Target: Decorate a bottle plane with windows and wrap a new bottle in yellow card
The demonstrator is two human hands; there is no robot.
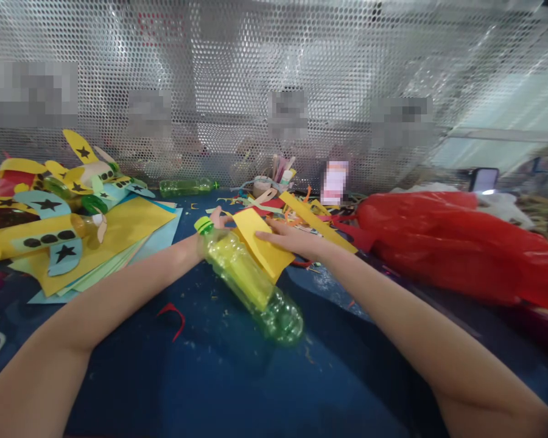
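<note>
A clear green plastic bottle (283, 316) with a bright green cap (204, 225) lies aslant on the blue table. Yellow shows through its middle. A sheet of yellow paper (251, 234) sits just beyond the bottle, its surface bent. My right hand (287, 236) grips this paper at its right side, thumb laid over the face. Behind the bottle's neck is my left hand (218, 219), partly hidden, with its visible fingers apart near the paper's left edge. Whether the left fingers touch the paper I cannot tell.
Bottle airplanes (50, 234) with star cut-outs stand at left on coloured paper sheets (141, 216). Another green bottle (185, 187) lies at the back. Paper scraps, a yellow strip (317, 222) and a phone (335, 182) are beyond; a red plastic bag (456, 243) fills the right.
</note>
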